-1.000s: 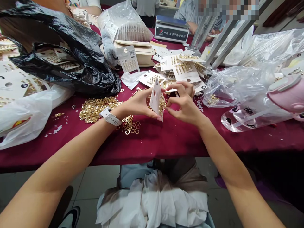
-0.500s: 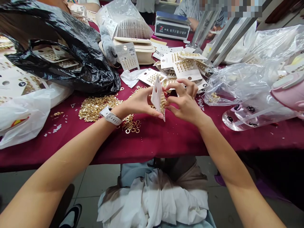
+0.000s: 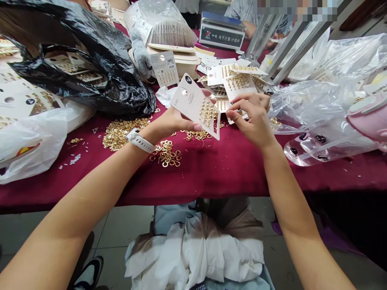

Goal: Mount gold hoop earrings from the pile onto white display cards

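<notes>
My left hand (image 3: 173, 123), with a white watch on its wrist, grips a white earring card (image 3: 196, 105) studded with gold earrings, its face tilted towards me above the red tablecloth (image 3: 211, 169). My right hand (image 3: 254, 119) hovers just right of the card with its fingers curled in a pinch over a pile of filled cards (image 3: 236, 82); what they hold is too small to make out. Loose gold hoops (image 3: 166, 155) and a heap of gold pieces (image 3: 119, 133) lie under and left of my left wrist.
A black plastic bag (image 3: 90, 60) with cards stands at the back left, a white bag (image 3: 30, 141) at the left edge. Clear plastic bags (image 3: 317, 100) and a pink object (image 3: 369, 119) fill the right. A weighing scale (image 3: 222, 32) and metal rods (image 3: 281, 44) stand behind; another person sits beyond.
My left hand has turned the card from edge-on to face-up and raised it. My right hand has come off the card and moved right, towards the pile.
</notes>
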`<state>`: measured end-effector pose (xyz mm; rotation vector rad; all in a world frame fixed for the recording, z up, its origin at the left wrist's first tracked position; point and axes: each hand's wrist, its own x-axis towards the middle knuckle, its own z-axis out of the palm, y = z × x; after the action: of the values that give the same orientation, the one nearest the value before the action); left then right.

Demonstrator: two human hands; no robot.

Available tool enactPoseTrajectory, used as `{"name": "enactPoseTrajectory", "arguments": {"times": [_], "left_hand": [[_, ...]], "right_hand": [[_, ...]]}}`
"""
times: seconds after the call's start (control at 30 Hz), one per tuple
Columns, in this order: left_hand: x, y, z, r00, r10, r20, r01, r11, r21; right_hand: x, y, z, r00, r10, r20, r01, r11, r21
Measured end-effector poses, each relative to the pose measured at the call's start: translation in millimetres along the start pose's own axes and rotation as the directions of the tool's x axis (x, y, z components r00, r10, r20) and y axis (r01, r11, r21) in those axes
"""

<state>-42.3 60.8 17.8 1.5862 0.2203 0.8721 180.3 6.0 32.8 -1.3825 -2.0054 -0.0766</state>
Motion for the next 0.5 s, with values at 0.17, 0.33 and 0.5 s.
{"name": "enactPoseTrajectory", "arguments": {"times": [0.17, 0.33, 0.5], "left_hand": [[0.9, 9.9, 5.1, 0.999, -0.026, 0.035, 0.024, 0.999, 0.031], [1.1, 15.7, 12.4, 0.998, -0.062, 0.021, 0.061, 0.997, 0.055], [-1.5, 13.1, 12.4, 0.994, -0.100, -0.033, 0.102, 0.993, 0.065]], "right_hand": [[-2.7, 12.8, 15.5, 0.998, -0.002, 0.071, 0.004, 1.000, -0.029], [-6.6, 19.8, 31.3, 0.949, -0.034, 0.314, 0.068, 0.993, -0.100], [-4.8, 14.4, 36.3, 0.925, 0.034, 0.379, 0.037, 0.983, -0.180]]}}
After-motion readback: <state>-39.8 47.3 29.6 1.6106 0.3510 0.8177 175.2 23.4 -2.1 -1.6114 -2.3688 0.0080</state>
